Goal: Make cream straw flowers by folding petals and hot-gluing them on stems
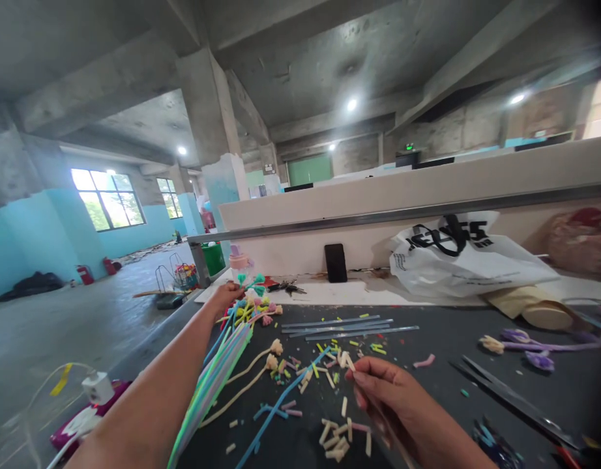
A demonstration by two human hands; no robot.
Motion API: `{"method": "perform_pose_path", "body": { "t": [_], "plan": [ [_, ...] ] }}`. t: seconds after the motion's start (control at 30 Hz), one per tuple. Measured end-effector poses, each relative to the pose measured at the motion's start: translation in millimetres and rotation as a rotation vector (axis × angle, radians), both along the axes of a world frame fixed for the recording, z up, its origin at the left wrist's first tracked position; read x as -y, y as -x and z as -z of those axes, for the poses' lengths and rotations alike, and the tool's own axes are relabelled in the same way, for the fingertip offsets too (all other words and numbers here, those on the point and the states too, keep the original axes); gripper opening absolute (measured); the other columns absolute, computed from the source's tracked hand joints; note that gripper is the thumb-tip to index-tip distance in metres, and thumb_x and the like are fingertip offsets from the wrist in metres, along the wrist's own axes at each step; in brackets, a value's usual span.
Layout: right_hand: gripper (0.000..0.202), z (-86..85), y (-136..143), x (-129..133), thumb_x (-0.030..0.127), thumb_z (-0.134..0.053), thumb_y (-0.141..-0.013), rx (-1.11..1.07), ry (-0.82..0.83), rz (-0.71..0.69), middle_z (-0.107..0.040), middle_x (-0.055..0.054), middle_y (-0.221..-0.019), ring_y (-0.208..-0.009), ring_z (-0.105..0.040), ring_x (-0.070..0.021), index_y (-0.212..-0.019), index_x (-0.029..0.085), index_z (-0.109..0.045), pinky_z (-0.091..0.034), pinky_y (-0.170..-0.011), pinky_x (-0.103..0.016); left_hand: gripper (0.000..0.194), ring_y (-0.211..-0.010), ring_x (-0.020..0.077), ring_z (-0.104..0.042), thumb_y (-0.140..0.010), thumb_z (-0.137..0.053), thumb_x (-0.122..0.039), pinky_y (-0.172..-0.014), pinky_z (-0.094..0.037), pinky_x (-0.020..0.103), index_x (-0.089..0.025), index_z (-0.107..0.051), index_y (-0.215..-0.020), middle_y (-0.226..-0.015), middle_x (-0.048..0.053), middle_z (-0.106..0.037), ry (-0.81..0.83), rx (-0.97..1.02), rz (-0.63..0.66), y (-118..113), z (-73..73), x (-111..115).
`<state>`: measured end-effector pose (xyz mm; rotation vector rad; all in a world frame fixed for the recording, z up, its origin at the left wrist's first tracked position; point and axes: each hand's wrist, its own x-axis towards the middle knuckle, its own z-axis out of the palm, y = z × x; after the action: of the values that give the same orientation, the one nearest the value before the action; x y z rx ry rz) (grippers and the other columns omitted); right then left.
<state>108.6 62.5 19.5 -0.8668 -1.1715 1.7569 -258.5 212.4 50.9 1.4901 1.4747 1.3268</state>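
right hand (391,389): closed, pinching pale piece (349,361), likely for its smallness | left hand (227,297): beside teal tufts (258,279), cannot tell grip

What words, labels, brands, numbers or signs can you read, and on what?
"55" or "SS": end of the top line on the white plastic bag; its other big letters are unclear.
Its small print: unreadable.
Green lit sign at the back: too small.
White sign on the far pillar: too blurred.
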Motion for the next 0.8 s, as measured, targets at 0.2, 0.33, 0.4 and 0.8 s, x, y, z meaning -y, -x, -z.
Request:
{"method": "perform_pose_path", "body": {
  "t": [0.2,0.33,0.4,0.8],
  "plan": [
    [0.035,-0.8,1,2,0.046,-0.071,-0.06,0.015,0.009,0.016,-0.053,0.007,-0.046,-0.026,-0.035,-0.0027,-0.071,0.018,-0.052,-0.026,-0.027,-0.014,0.028,-0.089,0.0172,-0.058,-0.084,-0.053,-0.029,-0.076,-0.049,0.037,-0.014,-0.055,-0.107,-0.105,0.007,-0.058,-0.007,0.292,0.171,23,-5.2,27],
    [0.037,-3.3,2,3,0.047,-0.072,-0.056,0.044,0.025,0.012,-0.052,0.007,-0.044,-0.026,-0.034,-0.0028,-0.068,0.018,-0.051,-0.026,-0.026,-0.014,0.023,-0.086,0.0181,-0.061,-0.067,-0.072,-0.019,-0.079,-0.047,0.03,-0.012,-0.063,-0.086,-0.089,0.006,-0.066,-0.039,0.434,0.247,26,-4.8,40],
    [0.038,-4.0,2,3,0.047,-0.072,-0.056,0.041,0.032,0.009,-0.052,0.007,-0.044,-0.027,-0.034,-0.0026,-0.068,0.018,-0.051,-0.026,-0.026,-0.014,0.025,-0.086,0.0191,-0.062,-0.062,-0.076,-0.016,-0.08,-0.046,0.029,-0.011,-0.064,-0.083,-0.087,0.007,-0.067,-0.024,0.469,0.268,27,-3.9,41],
    [0.038,0.1,1,2,0.046,-0.073,-0.057,0.001,0.044,-0.004,-0.05,0.008,-0.044,-0.026,-0.035,-0.0024,-0.071,0.018,-0.052,-0.025,-0.026,-0.014,0.032,-0.093,0.0187,-0.057,-0.085,-0.051,-0.031,-0.078,-0.049,0.039,-0.015,-0.052,-0.113,-0.112,0.008,-0.055,0.289,0.367,0.17,45,4.9,24]
  ]
}}
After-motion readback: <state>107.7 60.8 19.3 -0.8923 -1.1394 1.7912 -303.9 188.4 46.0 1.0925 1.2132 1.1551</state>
